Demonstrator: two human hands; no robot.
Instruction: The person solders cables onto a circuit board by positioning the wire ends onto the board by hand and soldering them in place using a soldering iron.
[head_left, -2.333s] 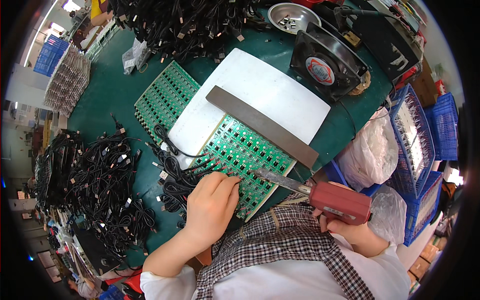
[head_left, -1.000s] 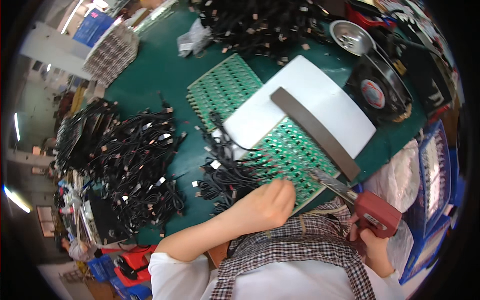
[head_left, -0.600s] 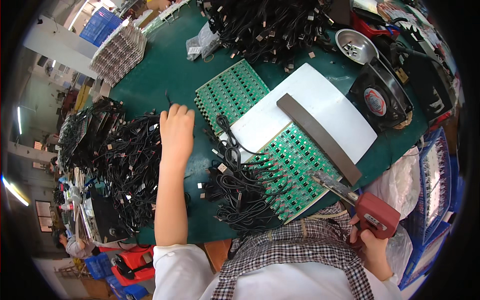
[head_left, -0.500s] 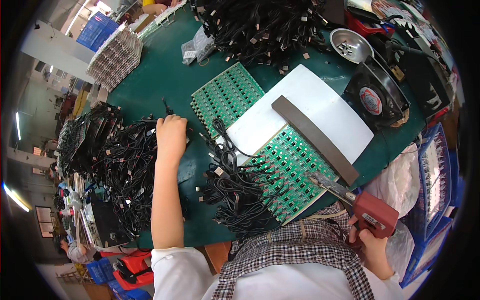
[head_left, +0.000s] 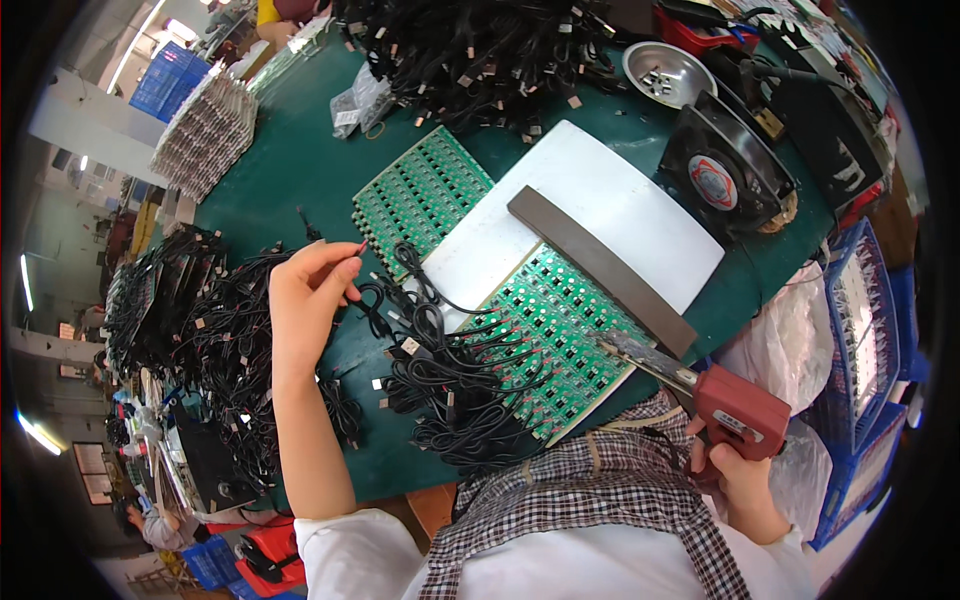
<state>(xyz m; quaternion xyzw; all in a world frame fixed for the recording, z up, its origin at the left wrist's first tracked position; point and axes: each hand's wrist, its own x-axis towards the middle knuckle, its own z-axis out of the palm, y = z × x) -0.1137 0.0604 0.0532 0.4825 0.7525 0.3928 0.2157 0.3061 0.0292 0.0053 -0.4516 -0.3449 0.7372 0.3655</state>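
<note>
My left hand [head_left: 312, 295] is raised over the table's left side. Its thumb and forefinger pinch a black cable [head_left: 372, 312] whose thin reddish wire end sticks out past the fingertips. My right hand [head_left: 735, 468], at the lower right, is wrapped round the grip of a red soldering gun [head_left: 740, 412]. The gun's metal tip reaches over a green circuit board panel [head_left: 560, 325]. Several coiled black cables [head_left: 455, 390] lie along that panel's left side, their red wire ends at its edge. The panel rests on a white board [head_left: 625, 205], beside a dark brown bar [head_left: 600, 268] lying across it.
A stack of green circuit board panels [head_left: 425, 190] stands behind. Cable heaps lie at left [head_left: 235, 340] and at the far side [head_left: 480, 60]. A metal bowl [head_left: 690, 78] with small parts, a black fan [head_left: 720, 180] and blue crates [head_left: 855, 350] stand at right.
My left hand has come up from the left cable heap and turned, now with a cable in its fingers. The view has shifted slightly; my right hand still holds the soldering gun over the panel.
</note>
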